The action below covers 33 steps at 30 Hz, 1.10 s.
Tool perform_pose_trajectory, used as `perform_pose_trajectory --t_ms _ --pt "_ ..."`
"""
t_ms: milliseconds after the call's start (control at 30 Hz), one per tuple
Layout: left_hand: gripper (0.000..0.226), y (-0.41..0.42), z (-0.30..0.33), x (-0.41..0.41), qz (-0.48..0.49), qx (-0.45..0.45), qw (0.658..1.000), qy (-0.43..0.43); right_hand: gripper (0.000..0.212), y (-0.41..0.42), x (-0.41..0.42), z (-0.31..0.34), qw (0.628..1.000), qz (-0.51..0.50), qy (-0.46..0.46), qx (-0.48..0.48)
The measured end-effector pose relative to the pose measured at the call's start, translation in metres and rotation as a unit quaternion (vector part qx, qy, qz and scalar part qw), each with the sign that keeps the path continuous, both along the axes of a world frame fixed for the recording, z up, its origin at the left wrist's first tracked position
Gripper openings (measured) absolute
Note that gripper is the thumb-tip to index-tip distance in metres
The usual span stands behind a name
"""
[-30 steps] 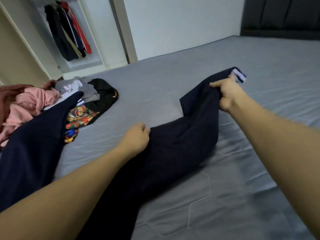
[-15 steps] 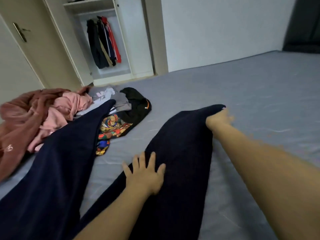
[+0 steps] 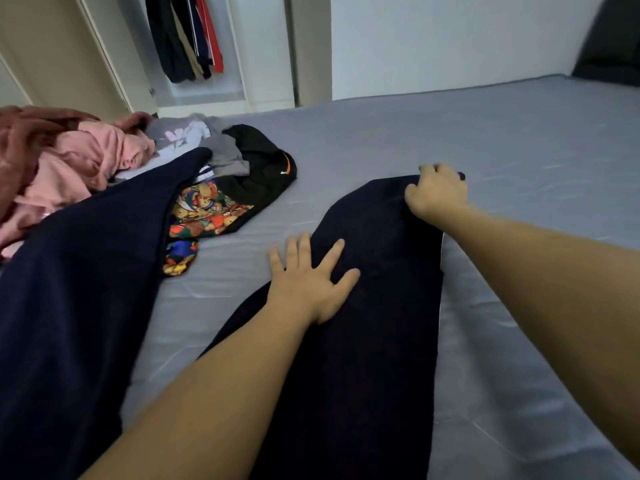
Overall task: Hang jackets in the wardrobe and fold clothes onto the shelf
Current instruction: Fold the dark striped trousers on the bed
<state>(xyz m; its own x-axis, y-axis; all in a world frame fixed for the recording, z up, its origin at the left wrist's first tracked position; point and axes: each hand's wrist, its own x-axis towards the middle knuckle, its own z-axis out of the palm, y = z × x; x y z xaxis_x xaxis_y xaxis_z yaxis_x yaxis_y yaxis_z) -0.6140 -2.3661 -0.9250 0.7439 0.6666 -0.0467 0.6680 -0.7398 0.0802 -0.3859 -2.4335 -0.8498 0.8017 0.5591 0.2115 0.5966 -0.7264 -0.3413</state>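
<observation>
A home bedroom: a grey-sheeted bed strewn with clothes, beside an open wardrobe of hanging jackets.

Navy garment: dark cloth, matt, dense even weave, no sheen, lying smooth under the hands.
Bed sheet: grey cloth, smooth, faint satin sheen, fine creases, stitched quilting lines near the lower right.
Pink garment: soft cloth, matt, heavily crumpled.
Rust-brown garment: thick cloth, matt, slightly fuzzy look.
Printed garment: cloth with a multicoloured print, slight sheen.
Black garment: matt cloth, small orange mark.
Grey garment: matt soft cloth.
Wardrobe: smooth white panels, low gloss.
Hanging jackets: dark and red cloth, weave unclear.
</observation>
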Motion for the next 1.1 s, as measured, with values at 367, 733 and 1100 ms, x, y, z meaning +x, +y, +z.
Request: perform_pose_trajectory --t_ms 367,733,1100 --pt "0.074 0.018 -0.017 0.039 -0.029 0.038 0.996 -0.072 0.035 0.071 0.048 0.026 0.962 0.078 0.110 -0.237" --pt "0.074 0.006 -0.013 0.033 -0.011 0.048 0.995 -0.092 0.028 0.055 0.003 0.056 0.764 0.051 0.201 -0.611" --pt "0.073 0.004 -0.013 0.033 -0.001 0.064 0.993 -0.103 0.018 0.038 0.034 0.078 0.935 0.106 -0.295 -0.166"
